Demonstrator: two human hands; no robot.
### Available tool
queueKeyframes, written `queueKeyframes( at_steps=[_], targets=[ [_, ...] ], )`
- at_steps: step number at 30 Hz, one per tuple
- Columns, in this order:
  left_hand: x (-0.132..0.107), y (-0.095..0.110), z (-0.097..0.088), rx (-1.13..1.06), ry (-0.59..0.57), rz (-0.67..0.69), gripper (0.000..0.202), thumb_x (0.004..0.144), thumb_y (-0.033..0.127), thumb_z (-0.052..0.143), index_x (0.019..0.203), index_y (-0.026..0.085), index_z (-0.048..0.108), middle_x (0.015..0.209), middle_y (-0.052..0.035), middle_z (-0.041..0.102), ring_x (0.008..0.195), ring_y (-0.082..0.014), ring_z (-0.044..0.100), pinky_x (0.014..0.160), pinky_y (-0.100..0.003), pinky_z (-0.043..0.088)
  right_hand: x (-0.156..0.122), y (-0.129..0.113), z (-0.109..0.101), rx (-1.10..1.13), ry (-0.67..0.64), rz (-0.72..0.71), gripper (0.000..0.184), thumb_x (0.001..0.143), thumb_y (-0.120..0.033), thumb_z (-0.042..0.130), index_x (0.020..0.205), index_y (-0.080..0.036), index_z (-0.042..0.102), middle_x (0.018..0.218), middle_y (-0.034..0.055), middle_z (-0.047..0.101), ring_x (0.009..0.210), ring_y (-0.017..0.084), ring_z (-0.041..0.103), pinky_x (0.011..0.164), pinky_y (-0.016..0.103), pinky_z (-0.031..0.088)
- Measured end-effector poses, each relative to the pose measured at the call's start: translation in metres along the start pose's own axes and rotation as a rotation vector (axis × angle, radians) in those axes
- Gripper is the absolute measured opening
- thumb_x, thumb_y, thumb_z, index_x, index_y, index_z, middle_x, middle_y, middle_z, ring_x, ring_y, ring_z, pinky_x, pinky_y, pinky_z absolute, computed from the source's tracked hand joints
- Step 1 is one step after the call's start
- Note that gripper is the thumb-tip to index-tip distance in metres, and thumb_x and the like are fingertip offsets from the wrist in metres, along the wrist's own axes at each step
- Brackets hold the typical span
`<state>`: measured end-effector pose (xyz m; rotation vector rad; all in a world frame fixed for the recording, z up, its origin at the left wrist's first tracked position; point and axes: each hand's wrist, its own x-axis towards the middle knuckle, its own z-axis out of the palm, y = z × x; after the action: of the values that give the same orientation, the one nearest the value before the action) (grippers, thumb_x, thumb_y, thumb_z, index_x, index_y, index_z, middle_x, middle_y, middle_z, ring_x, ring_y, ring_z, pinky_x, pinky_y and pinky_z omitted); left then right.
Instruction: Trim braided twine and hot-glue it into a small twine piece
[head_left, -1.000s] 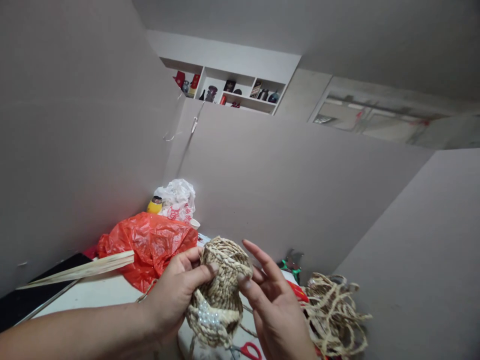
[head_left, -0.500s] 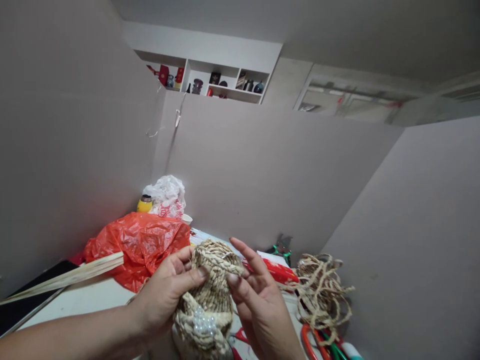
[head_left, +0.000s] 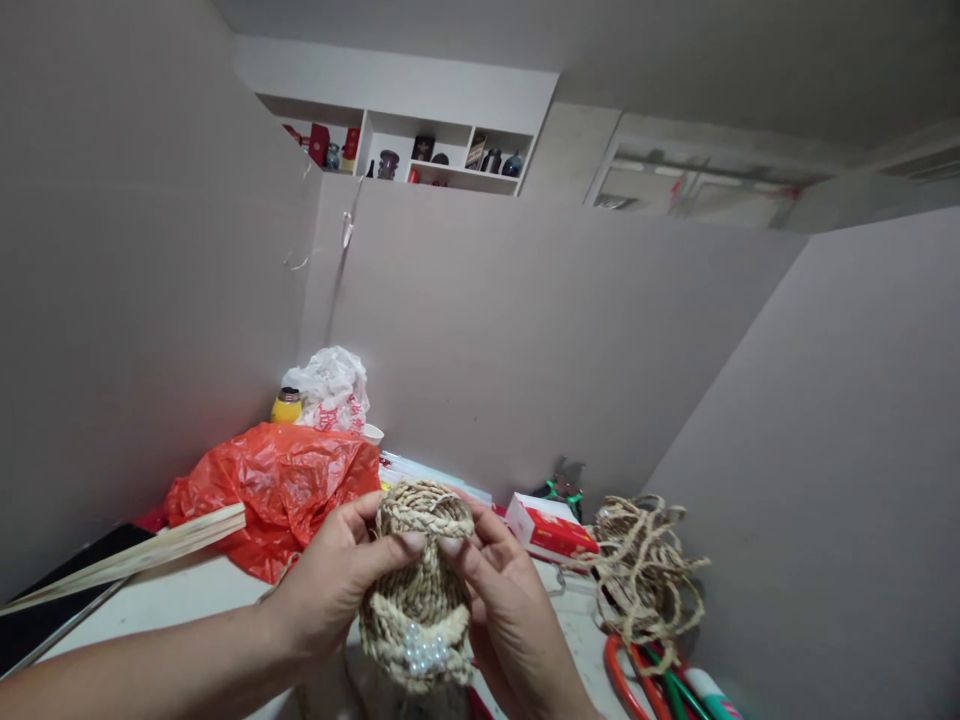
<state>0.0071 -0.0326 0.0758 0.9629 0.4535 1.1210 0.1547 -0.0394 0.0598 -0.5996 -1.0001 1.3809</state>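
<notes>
Between my hands is a small woven straw shoe (head_left: pixel 426 590), its braided opening facing up and away from me. A cluster of clear pearly beads (head_left: pixel 424 648) sits on the braided band at its near end. My left hand (head_left: pixel 326 570) grips the left side of the rim, thumb pressed on the braid. From the other side my right hand (head_left: pixel 510 600) holds the rim, its thumb close to the left one. Most of the fingers are hidden behind the weave.
A crumpled red plastic bag (head_left: pixel 277 490) and a white bag (head_left: pixel 330 385) lie at the back left. Pale straw strips (head_left: pixel 150 550) reach in from the left. On the right are a red and white box (head_left: pixel 551 528), a straw cord bundle (head_left: pixel 645 570) and orange-handled scissors (head_left: pixel 622 680).
My right hand has closed onto the rim; its raised index finger has come down behind the shoe. The shoe has turned slightly, and its beaded end has shifted right.
</notes>
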Motion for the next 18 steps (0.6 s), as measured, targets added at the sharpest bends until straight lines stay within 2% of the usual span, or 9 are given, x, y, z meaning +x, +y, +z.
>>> queueKeyframes(
  at_steps=[3,9,13,18],
  targets=[
    [0.001,0.0,-0.003,0.11,0.012,0.061,0.034,0.075,0.018,0.072,0.109,0.017,0.067,0.094,-0.0059,0.071,0.084,-0.0166,0.064,0.08,-0.027,0.048,0.002,0.0,0.0,-0.064,-0.035,-0.015,0.03,0.074,-0.025,0.076,0.103,-0.023,0.069,0.105,0.0046,0.071,0.099,0.021,0.063,0.09,0.033,0.045],
    [0.003,-0.001,-0.009,0.329,-0.016,0.167,0.026,0.075,0.016,0.07,0.101,0.018,0.071,0.089,-0.0033,0.071,0.079,-0.0152,0.061,0.074,-0.023,0.048,0.004,0.002,-0.004,-0.155,-0.023,-0.042,0.03,0.074,-0.022,0.075,0.104,-0.023,0.07,0.099,0.0032,0.071,0.092,0.021,0.063,0.085,0.033,0.047],
    [0.005,-0.002,-0.011,0.422,0.004,0.256,0.026,0.075,0.015,0.069,0.1,0.019,0.072,0.093,-0.0038,0.071,0.082,-0.0166,0.062,0.076,-0.024,0.048,0.003,0.004,-0.005,-0.211,-0.013,-0.074,0.029,0.075,-0.022,0.074,0.104,-0.023,0.07,0.099,0.0037,0.071,0.093,0.022,0.062,0.085,0.034,0.047],
    [0.011,-0.004,-0.012,0.353,0.002,0.179,0.027,0.074,0.02,0.072,0.101,0.017,0.072,0.093,-0.0054,0.072,0.084,-0.0186,0.064,0.076,-0.026,0.049,0.006,0.006,-0.005,-0.223,0.018,-0.097,0.031,0.073,-0.023,0.076,0.104,-0.023,0.071,0.099,0.0042,0.072,0.097,0.024,0.061,0.087,0.036,0.047]
  ],
)
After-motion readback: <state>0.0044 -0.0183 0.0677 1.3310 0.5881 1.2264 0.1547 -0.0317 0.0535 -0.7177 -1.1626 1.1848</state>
